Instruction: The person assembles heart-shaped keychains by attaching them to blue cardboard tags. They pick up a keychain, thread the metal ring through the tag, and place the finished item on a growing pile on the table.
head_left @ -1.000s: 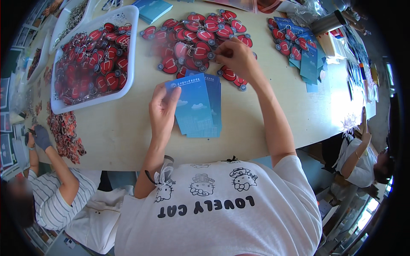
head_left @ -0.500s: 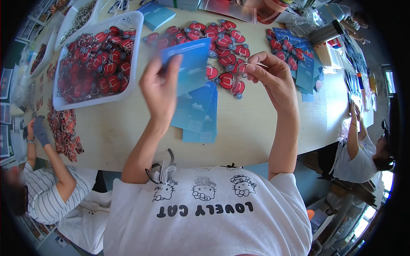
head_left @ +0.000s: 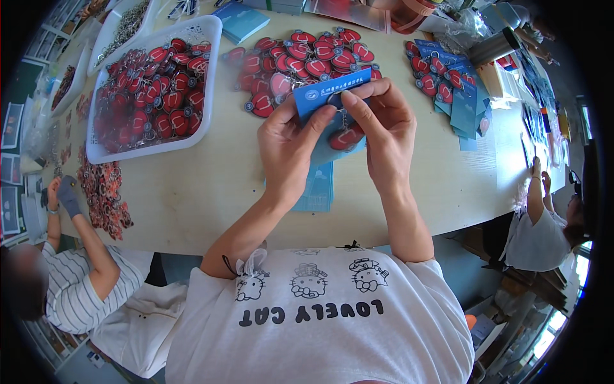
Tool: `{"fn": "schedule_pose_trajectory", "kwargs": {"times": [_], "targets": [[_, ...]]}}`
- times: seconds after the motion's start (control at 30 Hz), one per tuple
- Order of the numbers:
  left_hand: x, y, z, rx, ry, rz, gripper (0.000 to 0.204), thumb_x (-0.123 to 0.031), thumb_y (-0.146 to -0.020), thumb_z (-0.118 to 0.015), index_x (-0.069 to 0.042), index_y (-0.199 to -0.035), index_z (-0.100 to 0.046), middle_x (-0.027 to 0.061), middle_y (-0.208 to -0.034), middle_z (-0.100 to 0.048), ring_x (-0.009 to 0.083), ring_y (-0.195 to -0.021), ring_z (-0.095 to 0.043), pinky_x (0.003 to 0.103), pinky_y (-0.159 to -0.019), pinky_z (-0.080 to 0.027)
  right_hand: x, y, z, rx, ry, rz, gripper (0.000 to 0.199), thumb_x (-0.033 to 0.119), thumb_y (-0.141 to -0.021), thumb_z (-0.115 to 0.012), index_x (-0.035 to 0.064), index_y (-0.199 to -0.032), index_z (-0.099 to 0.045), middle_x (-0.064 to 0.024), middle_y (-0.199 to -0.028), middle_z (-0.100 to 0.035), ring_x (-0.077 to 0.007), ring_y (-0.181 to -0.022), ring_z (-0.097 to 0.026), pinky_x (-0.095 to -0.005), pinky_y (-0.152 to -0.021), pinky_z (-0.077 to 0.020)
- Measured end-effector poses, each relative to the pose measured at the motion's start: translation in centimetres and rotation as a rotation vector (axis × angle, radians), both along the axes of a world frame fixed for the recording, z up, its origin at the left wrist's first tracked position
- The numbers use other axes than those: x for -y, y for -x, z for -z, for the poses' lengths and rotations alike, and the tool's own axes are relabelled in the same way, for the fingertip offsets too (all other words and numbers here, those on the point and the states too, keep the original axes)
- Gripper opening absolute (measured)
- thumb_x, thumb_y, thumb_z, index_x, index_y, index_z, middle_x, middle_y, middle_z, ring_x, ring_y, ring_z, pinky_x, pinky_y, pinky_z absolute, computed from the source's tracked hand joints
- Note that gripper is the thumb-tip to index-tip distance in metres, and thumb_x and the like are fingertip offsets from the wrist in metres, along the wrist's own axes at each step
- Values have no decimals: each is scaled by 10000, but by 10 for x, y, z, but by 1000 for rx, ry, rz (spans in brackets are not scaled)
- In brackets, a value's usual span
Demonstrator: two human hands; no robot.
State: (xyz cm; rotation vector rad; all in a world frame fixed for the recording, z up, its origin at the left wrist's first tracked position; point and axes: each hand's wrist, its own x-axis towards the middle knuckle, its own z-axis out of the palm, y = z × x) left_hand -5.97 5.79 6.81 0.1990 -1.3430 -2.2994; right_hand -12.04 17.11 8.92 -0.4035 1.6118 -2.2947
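Head view: at the middle, a blue card is held up over the near half of the table, with a red keychain hanging by its short chain against the card's face. The left hand grips the card's left side, thumb in front, fingers behind. The right hand pinches the keychain's top end against the card near its far edge; the exact fit under the thumbs is hidden.

The card looks thin, light and springy, likely to crease if squeezed hard, so its edges are the best hold. The keychain seems light, hard and smooth; its flat charm may swing or slip, so the ring end gives surer control.

Just below, on the near side, lies a card stack. Beyond the hands spreads a keychain pile. To the left stands a white basket full of similar keychains; to the right, more keychains lie on loose cards. A co-worker's gloved hand is at the far left.
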Motion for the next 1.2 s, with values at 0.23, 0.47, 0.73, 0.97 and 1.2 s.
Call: {"fn": "schedule_pose_trajectory", "kwargs": {"times": [0.23,0.47,0.73,0.97,1.2], "targets": [[1,-3,-4,-10,-12,41,230,-83,-933,-576,1,-1147,-562,50,-1049,-620,82,-944,-563,242,-843,-440,5,-3,-9,-80,59,-4,556,-67,-806,-668,38,-1282,-400,-79,-1026,-582,-130,-970,-587,-258,-832,-488],[-3,-6,13,26,193,80,350,-62,-956,-511,25,-1265,-372,111,-1179,-521,128,-1066,-507,284,-906,-419,-6,4,6,-187,-106,-84,620,-92,-779,-661,23,-1327,-394,-111,-1122,-556,-152,-987,-590,-269,-870,-487],[66,-21,47,327,1429,-234,403,-262,-791,-743,-5,-1008,-521,118,-900,-529,255,-880,-527,354,-775,-437,-143,85,21,-276,-454,432,571,33,-757,-737,51,-1281,-512,-137,-1101,-625,-225,-962,-628,-303,-810,-514],[51,-24,60,537,1213,-21,325,-190,-787,-752,-10,-891,-503,76,-852,-567,189,-792,-552,313,-693,-457,-52,76,40,-982,-944,10,259,86,-733,-739,100,-985,-683,-63,-1027,-625,-254,-1006,-573,-377,-858,-440],[72,-39,55,407,434,278,136,-110,-908,-610,11,-953,-569,8,-809,-615,56,-715,-553,220,-634,-453,24,87,67,-979,-909,-73,193,194,-775,-716,123,-953,-693,-46,-960,-606,-237,-994,-548,-397,-875,-393]]}}
